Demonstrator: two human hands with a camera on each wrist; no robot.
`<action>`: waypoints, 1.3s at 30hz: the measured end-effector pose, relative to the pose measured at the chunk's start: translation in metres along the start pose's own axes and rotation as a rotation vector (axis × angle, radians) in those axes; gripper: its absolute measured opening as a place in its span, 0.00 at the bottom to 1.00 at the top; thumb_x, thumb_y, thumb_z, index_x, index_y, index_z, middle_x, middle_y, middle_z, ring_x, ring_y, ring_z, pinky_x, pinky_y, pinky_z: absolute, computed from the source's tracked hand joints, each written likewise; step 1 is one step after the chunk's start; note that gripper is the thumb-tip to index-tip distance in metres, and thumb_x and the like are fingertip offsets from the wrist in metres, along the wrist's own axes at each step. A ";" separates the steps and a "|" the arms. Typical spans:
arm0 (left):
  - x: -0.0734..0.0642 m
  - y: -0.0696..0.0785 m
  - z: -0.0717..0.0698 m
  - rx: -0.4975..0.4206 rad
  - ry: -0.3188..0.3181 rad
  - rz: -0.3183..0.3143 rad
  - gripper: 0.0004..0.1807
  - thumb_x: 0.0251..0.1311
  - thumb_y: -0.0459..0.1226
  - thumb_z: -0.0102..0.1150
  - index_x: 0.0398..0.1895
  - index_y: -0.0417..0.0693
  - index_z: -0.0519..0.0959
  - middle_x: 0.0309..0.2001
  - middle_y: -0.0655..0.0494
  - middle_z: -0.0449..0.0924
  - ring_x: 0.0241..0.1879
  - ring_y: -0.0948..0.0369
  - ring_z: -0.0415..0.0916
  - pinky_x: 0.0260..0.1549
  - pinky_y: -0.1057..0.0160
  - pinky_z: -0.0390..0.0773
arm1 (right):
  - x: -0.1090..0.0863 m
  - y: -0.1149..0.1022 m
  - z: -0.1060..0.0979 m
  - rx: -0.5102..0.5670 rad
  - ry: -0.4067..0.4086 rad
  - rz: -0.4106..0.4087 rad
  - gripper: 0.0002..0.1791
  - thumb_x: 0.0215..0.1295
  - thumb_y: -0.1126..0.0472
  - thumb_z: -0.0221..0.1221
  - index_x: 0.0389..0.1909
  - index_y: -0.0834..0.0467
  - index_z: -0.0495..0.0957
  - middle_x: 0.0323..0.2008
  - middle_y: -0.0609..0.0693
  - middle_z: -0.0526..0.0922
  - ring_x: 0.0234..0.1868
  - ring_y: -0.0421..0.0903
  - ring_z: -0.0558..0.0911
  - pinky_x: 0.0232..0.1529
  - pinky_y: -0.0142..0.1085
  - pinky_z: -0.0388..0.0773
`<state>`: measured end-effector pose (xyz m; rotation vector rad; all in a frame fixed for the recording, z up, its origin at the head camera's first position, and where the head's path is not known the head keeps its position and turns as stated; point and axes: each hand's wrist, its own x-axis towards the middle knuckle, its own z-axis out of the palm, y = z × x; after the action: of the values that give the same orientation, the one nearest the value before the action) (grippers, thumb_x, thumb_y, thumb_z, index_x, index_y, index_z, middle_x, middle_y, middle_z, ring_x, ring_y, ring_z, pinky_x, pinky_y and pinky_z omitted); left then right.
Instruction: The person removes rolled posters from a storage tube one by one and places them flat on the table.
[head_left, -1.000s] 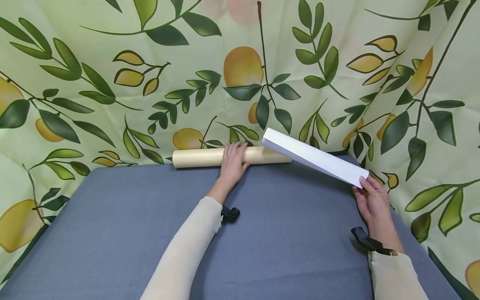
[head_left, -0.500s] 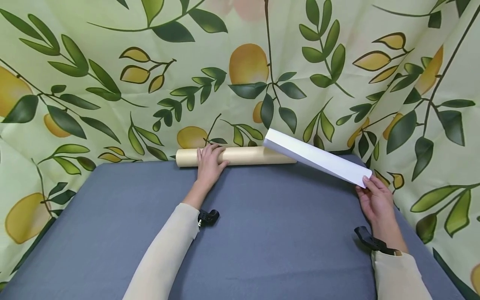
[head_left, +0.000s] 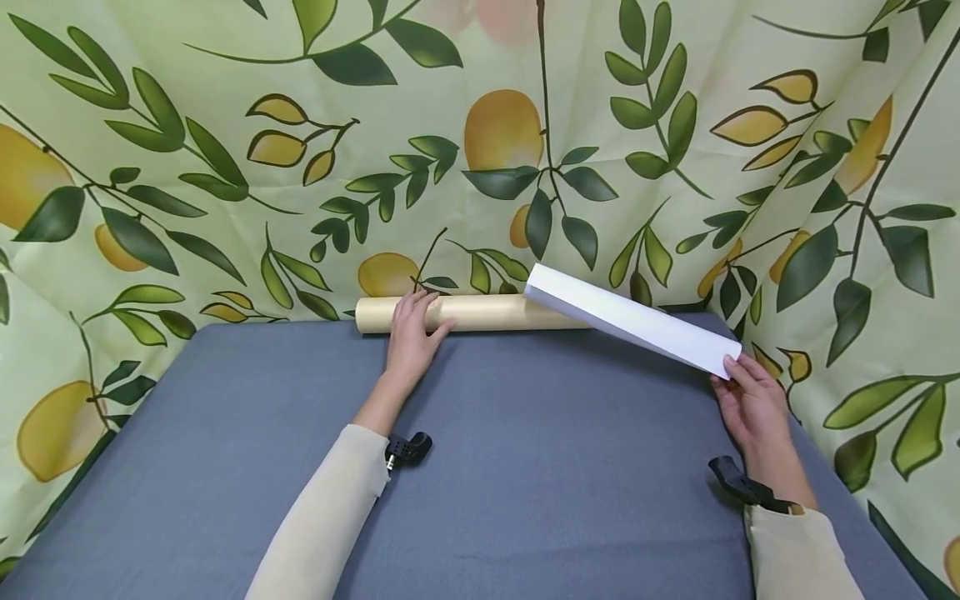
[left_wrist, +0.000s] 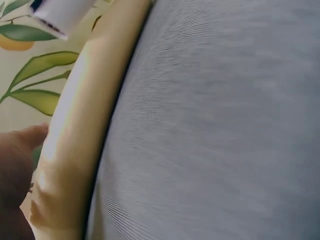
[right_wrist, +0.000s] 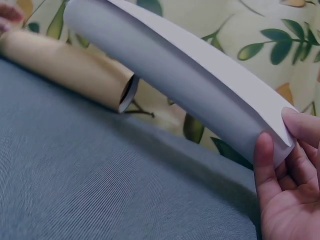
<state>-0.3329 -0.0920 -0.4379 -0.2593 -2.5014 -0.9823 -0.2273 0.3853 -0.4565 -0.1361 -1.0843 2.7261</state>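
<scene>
A hollow tan tube (head_left: 495, 313) lies along the back edge of the table. Near its left end, my left hand (head_left: 410, 346) rests on it, fingers reaching over the top and thumb spread to the right; in the left wrist view a fingertip touches the tube's side (left_wrist: 82, 115). My right hand (head_left: 756, 410) pinches the lower right end of a loosely rolled white paper sheet (head_left: 630, 318) between thumb and fingers. Held off the table, the roll slants up to the left, its far end overlapping the tube's right end in the head view. The right wrist view shows the sheet's loose edge (right_wrist: 200, 75).
Blue-grey cloth covers the table (head_left: 555, 467). Behind and at the right hangs a pale curtain (head_left: 420, 75) printed with leaves and orange fruit. Each wrist wears a black camera mount, one at the left wrist (head_left: 408, 448) and one at the right wrist (head_left: 742, 483).
My left hand has slid leftward along the tan tube, from near its middle to near its left end. The right hand and the white roll stay almost still. The head view has shifted slightly.
</scene>
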 end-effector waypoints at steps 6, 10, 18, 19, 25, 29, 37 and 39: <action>-0.024 0.008 0.001 -0.117 0.006 -0.019 0.31 0.63 0.42 0.69 0.68 0.46 0.74 0.70 0.45 0.69 0.74 0.49 0.61 0.73 0.47 0.64 | 0.002 0.013 0.010 -0.071 -0.076 0.000 0.15 0.72 0.75 0.52 0.42 0.61 0.88 0.37 0.50 0.88 0.33 0.42 0.85 0.32 0.31 0.83; -0.038 0.014 0.002 -0.197 0.005 -0.059 0.33 0.62 0.44 0.70 0.70 0.47 0.72 0.69 0.44 0.71 0.72 0.48 0.66 0.71 0.46 0.66 | 0.002 0.021 0.017 -0.169 -0.092 0.027 0.14 0.72 0.74 0.53 0.40 0.58 0.87 0.37 0.47 0.87 0.33 0.40 0.85 0.33 0.29 0.83; -0.050 0.018 -0.006 -0.298 -0.038 -0.042 0.44 0.54 0.49 0.76 0.73 0.50 0.67 0.72 0.50 0.68 0.73 0.50 0.64 0.72 0.45 0.65 | 0.002 0.029 0.022 -0.270 -0.131 0.040 0.14 0.72 0.73 0.54 0.40 0.55 0.86 0.38 0.45 0.86 0.34 0.38 0.84 0.35 0.29 0.82; -0.049 0.020 -0.008 -0.268 -0.045 0.007 0.45 0.52 0.49 0.77 0.73 0.51 0.68 0.72 0.50 0.67 0.74 0.50 0.64 0.72 0.44 0.65 | 0.002 0.030 0.023 -0.283 -0.137 0.038 0.14 0.72 0.72 0.54 0.40 0.55 0.86 0.37 0.44 0.86 0.34 0.38 0.84 0.35 0.29 0.82; -0.042 0.030 -0.018 -0.085 -0.069 0.314 0.48 0.42 0.53 0.81 0.69 0.50 0.72 0.71 0.48 0.69 0.74 0.50 0.64 0.71 0.44 0.67 | 0.004 0.036 0.035 -0.373 -0.195 0.016 0.12 0.71 0.72 0.56 0.40 0.55 0.86 0.39 0.43 0.87 0.36 0.37 0.84 0.35 0.28 0.82; -0.038 0.041 -0.023 0.016 -0.141 0.449 0.45 0.42 0.57 0.80 0.65 0.51 0.76 0.68 0.47 0.73 0.74 0.49 0.64 0.74 0.42 0.61 | 0.005 0.041 0.043 -0.440 -0.219 0.013 0.12 0.71 0.71 0.57 0.41 0.53 0.86 0.38 0.43 0.88 0.36 0.36 0.85 0.36 0.28 0.83; -0.032 0.057 -0.023 0.224 -0.357 0.522 0.48 0.49 0.62 0.73 0.72 0.56 0.70 0.69 0.54 0.73 0.70 0.53 0.70 0.72 0.47 0.67 | 0.006 0.057 0.069 -0.520 -0.246 0.008 0.12 0.70 0.70 0.59 0.39 0.50 0.87 0.35 0.41 0.90 0.34 0.35 0.86 0.35 0.27 0.83; -0.031 0.057 -0.022 0.255 -0.390 0.515 0.48 0.51 0.62 0.73 0.74 0.57 0.67 0.70 0.55 0.71 0.69 0.54 0.71 0.68 0.51 0.71 | 0.008 0.062 0.076 -0.528 -0.258 0.010 0.12 0.70 0.69 0.59 0.39 0.50 0.86 0.35 0.41 0.90 0.34 0.35 0.86 0.35 0.27 0.83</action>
<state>-0.2795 -0.0658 -0.4044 -1.0338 -2.6445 -0.4283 -0.2568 0.2918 -0.4440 0.1380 -1.8582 2.4435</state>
